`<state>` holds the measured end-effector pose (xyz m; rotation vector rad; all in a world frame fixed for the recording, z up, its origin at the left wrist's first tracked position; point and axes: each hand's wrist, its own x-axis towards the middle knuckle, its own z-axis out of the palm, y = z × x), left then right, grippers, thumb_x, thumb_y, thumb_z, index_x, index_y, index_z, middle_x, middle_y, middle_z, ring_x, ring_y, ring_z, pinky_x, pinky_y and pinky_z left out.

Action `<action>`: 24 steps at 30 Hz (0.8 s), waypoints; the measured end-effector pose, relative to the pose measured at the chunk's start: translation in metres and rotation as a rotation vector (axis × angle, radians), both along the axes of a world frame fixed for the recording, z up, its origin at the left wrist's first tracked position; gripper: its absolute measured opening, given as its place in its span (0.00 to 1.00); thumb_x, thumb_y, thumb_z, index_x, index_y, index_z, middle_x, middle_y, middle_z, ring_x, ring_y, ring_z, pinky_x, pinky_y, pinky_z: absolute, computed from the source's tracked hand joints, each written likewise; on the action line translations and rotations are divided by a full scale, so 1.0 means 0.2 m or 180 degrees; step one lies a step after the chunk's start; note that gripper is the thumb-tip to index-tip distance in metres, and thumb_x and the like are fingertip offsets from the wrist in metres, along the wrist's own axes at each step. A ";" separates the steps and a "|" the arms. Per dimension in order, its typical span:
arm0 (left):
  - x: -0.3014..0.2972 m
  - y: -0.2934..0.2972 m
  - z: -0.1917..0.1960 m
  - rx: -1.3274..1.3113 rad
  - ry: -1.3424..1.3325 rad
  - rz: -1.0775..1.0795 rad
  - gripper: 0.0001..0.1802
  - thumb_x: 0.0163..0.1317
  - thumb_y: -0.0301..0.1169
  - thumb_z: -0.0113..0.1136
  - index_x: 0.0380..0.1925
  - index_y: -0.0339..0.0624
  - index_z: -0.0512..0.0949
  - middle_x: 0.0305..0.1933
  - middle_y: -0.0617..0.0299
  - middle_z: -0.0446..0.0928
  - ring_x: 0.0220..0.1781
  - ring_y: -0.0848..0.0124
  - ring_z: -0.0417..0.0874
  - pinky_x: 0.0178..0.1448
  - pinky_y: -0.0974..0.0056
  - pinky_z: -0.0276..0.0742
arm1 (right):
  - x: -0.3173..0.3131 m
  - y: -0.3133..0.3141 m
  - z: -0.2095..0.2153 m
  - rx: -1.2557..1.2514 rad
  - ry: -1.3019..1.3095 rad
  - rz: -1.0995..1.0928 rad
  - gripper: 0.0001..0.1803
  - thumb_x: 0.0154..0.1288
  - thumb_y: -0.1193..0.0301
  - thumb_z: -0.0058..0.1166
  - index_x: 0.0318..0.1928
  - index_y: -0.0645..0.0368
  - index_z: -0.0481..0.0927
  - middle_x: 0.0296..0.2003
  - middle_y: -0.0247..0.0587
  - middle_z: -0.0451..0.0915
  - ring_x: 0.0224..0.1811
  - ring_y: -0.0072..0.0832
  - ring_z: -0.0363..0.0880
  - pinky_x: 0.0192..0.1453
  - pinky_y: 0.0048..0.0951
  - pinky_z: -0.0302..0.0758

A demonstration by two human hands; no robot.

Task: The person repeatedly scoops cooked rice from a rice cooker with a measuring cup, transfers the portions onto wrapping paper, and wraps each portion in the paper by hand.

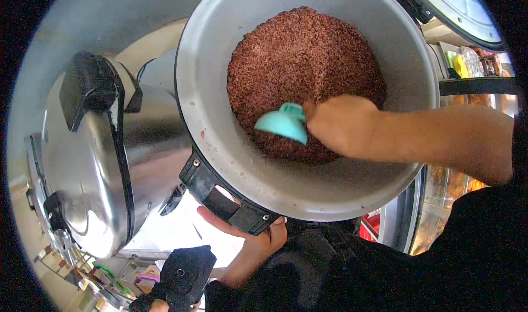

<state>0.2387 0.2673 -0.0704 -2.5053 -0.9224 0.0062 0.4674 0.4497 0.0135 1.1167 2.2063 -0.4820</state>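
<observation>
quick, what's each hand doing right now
Left hand: open, fingers spread under the black handle of the big pot.
Right hand: closed on the teal scoop, in the reddish-brown rice.

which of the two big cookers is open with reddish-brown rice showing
The right-hand cooker, with the grey inner pot, is open. The right hand works a turquoise scoop in its rice. The steel cooker to its left has its lid shut.
</observation>
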 end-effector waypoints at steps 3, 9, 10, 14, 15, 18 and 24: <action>0.00 -0.04 -0.05 0.0246 0.0147 0.0117 0.09 0.65 0.26 0.48 0.32 0.31 0.75 0.40 0.52 0.77 0.40 0.61 0.78 0.51 0.55 0.75 | -0.03 -0.09 0.05 -0.0426 0.0406 -0.0220 0.21 0.66 0.71 0.42 0.53 0.76 0.69 0.27 0.55 0.82 0.31 0.48 0.85 0.33 0.46 0.81; 0.16 0.16 0.11 -0.1450 -0.4326 0.1234 0.51 0.61 0.34 0.52 0.62 0.35 0.19 0.70 0.35 0.32 0.72 0.44 0.49 0.73 0.45 0.50 | -0.01 -0.12 0.37 -0.0630 0.0511 -0.0735 0.18 0.60 0.72 0.48 0.48 0.70 0.77 0.31 0.58 0.82 0.35 0.51 0.84 0.41 0.49 0.81; 0.16 0.16 0.11 -0.1628 -0.4871 0.1242 0.58 0.61 0.34 0.52 0.66 0.35 0.13 0.73 0.33 0.27 0.76 0.42 0.45 0.75 0.44 0.47 | 0.01 -0.14 0.43 -0.0574 0.0482 -0.0766 0.18 0.60 0.72 0.48 0.48 0.70 0.77 0.31 0.58 0.82 0.35 0.51 0.84 0.41 0.49 0.81; 0.15 0.14 0.03 -0.1952 -0.5316 0.1168 0.59 0.59 0.34 0.55 0.68 0.38 0.15 0.75 0.34 0.27 0.77 0.45 0.39 0.76 0.47 0.39 | 0.11 -0.15 0.49 -0.0212 0.0536 -0.0750 0.16 0.60 0.71 0.49 0.46 0.67 0.78 0.30 0.56 0.83 0.33 0.50 0.84 0.41 0.48 0.81; 0.16 0.14 0.07 -0.2122 -0.5364 0.1153 0.58 0.59 0.32 0.54 0.68 0.38 0.15 0.75 0.35 0.28 0.77 0.46 0.39 0.76 0.48 0.38 | 0.13 -0.15 0.49 0.0004 0.0661 -0.0777 0.16 0.60 0.71 0.50 0.45 0.67 0.78 0.31 0.55 0.83 0.34 0.49 0.84 0.41 0.48 0.81; 0.16 0.17 0.12 -0.2160 -0.5428 0.0898 0.56 0.62 0.26 0.53 0.68 0.38 0.15 0.76 0.37 0.32 0.77 0.51 0.39 0.76 0.51 0.40 | 0.05 -0.15 0.36 0.0622 0.0106 -0.0706 0.15 0.59 0.70 0.52 0.43 0.68 0.80 0.32 0.56 0.83 0.37 0.49 0.84 0.41 0.48 0.81; 0.17 0.18 0.19 -0.1607 -0.4816 0.0951 0.51 0.62 0.22 0.50 0.70 0.34 0.21 0.75 0.34 0.31 0.76 0.50 0.42 0.77 0.51 0.36 | -0.03 -0.26 0.26 0.0175 0.0907 -0.0711 0.14 0.64 0.69 0.49 0.45 0.67 0.77 0.33 0.59 0.81 0.41 0.54 0.80 0.49 0.51 0.75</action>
